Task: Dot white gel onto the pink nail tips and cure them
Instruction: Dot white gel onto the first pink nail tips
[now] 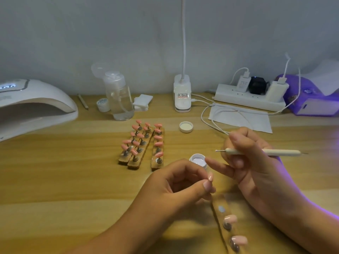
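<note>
Pink nail tip (210,176) sits pinched in the left hand (174,182), low and centre over the wooden surface (73,180), just in front of the open pot of white gel (197,160). Whatever stand carries it is hidden behind the thumb and forefinger, and the tip is too small to read in detail. Near the lower edge a holder strip (220,201) lies blurred, partly covered by the left fingers and cut off by the frame; the two pale pink tips on it are soft. The curing lamp (36,103) at far left and a purple lamp (311,105) at far right are both cut by the edges.

The left grip is closed on the tip, thumb and forefinger meeting at its base. The right hand (256,167) has its grip closed on a dotting tool (275,152), thumb and forefinger pinching the shaft; one finger reaches straight toward the pot, and I cannot tell whether it touches the rim.

The held tip stands with its long axis nearly upright in the view, free end up and away from the person. The tool lies almost level, its ball end with a white speck pointing left, above the pot. Beyond, three holder strips (133,164) of pink tips run away from the person, the pot's lid (186,126) to their right
</note>
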Demonstrator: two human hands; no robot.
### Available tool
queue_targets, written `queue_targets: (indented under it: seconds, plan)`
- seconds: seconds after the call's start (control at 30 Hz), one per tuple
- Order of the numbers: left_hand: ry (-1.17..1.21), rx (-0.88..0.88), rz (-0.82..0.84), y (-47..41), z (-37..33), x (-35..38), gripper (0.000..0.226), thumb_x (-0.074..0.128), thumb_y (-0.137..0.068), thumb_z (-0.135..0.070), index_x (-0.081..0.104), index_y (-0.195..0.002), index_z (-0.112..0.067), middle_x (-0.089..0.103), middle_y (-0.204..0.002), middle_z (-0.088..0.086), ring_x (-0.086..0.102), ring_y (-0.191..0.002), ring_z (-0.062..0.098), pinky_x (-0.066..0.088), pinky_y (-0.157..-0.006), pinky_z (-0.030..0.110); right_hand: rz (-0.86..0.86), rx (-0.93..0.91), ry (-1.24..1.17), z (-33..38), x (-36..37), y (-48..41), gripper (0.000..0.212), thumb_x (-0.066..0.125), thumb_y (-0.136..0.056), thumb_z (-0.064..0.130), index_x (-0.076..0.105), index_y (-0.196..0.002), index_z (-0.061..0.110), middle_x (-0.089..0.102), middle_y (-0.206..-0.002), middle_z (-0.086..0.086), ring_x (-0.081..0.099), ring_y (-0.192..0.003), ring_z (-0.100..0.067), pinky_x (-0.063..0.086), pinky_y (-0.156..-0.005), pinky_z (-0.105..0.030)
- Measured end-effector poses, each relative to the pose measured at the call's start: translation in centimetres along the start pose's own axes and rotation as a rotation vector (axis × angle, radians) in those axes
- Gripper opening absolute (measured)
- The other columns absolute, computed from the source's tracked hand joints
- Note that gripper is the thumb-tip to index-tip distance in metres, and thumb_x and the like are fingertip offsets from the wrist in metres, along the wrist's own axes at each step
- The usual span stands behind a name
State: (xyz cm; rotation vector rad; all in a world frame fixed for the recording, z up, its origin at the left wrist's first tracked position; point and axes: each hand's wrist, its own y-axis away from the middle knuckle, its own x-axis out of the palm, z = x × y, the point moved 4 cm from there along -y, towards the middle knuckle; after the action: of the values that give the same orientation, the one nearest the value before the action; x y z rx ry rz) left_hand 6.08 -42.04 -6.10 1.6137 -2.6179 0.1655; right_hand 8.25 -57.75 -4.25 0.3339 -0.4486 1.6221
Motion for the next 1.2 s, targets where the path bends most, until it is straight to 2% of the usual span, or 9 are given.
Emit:
queue_targets:
  seconds: [0.13,0.2,0.33,0.5,0.67,0.97,1.13,1.2]
  plan:
    - [0.027,-0.02,-0.02,-0.09,-0.11,-0.12,0.01,0.074,-0.078,-0.026,0.072,-0.087,-0.023,0.075,-0.091,0.009,0.072,-0.083,0.017,0.051,-0.067,0.018,0.018,0.013,-0.015,-0.11,-0.09,-0.12,0.037,0.079,-0.075,0.027,0.047,-0.062,0.014,0.036,-0.052,0.0,0.037,-0.045,-0.007,0.059,-0.07,-0.038]
    - [0.028,-0.034,-0.031,-0.12,-0.24,-0.15,0.01,0.075,-0.077,-0.023,0.075,-0.088,-0.022,0.075,-0.089,0.009,0.072,-0.082,0.016,0.051,-0.067,0.016,0.03,0.022,-0.011,-0.28,0.03,-0.03,0.035,0.077,-0.074,0.022,0.047,-0.059,0.016,0.037,-0.052,-0.001,0.038,-0.046,-0.008,0.059,-0.07,-0.038]
    - [0.019,-0.048,-0.053,-0.08,-0.43,-0.21,0.023,0.077,-0.073,-0.028,0.077,-0.094,-0.018,0.076,-0.088,0.008,0.072,-0.082,0.013,0.051,-0.067,0.015,0.026,0.023,0.004,-0.23,0.21,0.02,0.029,0.069,-0.072,0.018,0.047,-0.054,0.017,0.034,-0.05,-0.002,0.039,-0.045,-0.009,0.059,-0.069,-0.036]
    - [0.02,-0.038,-0.062,-0.14,-0.45,-0.23,0.013,0.073,-0.077,-0.019,0.078,-0.089,-0.016,0.075,-0.084,0.008,0.07,-0.077,0.013,0.051,-0.065,0.016,0.062,0.004,0.009,-0.02,0.49,0.22,0.029,0.06,-0.077,0.01,0.046,-0.052,0.016,0.039,-0.047,-0.002,0.056,-0.045,-0.009,0.056,-0.056,-0.024]
    - [0.03,-0.022,-0.058,-0.17,-0.45,-0.09,0.011,0.071,-0.076,-0.019,0.078,-0.084,-0.018,0.074,-0.081,0.006,0.067,-0.074,0.011,0.051,-0.065,0.018,0.085,-0.001,0.016,0.01,0.68,0.41,0.03,0.058,-0.078,0.009,0.048,-0.051,0.019,0.044,-0.047,0.002,0.059,-0.046,-0.009,0.054,-0.053,-0.021]
    - [0.018,-0.023,-0.068,-0.17,-0.61,-0.07,0.009,0.071,-0.075,-0.021,0.077,-0.082,-0.018,0.072,-0.078,0.004,0.062,-0.064,0.007,0.049,-0.063,0.016,0.101,0.005,0.044,-0.14,0.63,0.31,0.03,0.063,-0.075,0.009,0.047,-0.052,0.02,0.041,-0.047,0.002,0.052,-0.044,-0.006,0.054,-0.056,-0.023]
    - [-0.001,-0.019,-0.071,-0.14,-0.62,-0.1,0.012,0.071,-0.076,-0.021,0.076,-0.085,-0.014,0.072,-0.078,0.004,0.062,-0.063,0.008,0.049,-0.062,0.016,0.139,-0.009,0.04,-0.23,0.7,0.26,0.025,0.068,-0.069,0.019,0.048,-0.054,0.021,0.045,-0.048,0.005,0.057,-0.048,-0.006,0.054,-0.058,-0.023]
    - [-0.001,-0.014,-0.071,-0.14,-0.64,-0.08,0.011,0.071,-0.077,-0.018,0.075,-0.085,-0.012,0.072,-0.078,0.004,0.062,-0.063,0.007,0.049,-0.061,0.016,0.136,-0.014,0.047,-0.3,0.63,0.21,0.028,0.068,-0.072,0.013,0.049,-0.053,0.021,0.044,-0.048,0.005,0.057,-0.047,-0.006,0.054,-0.058,-0.023]
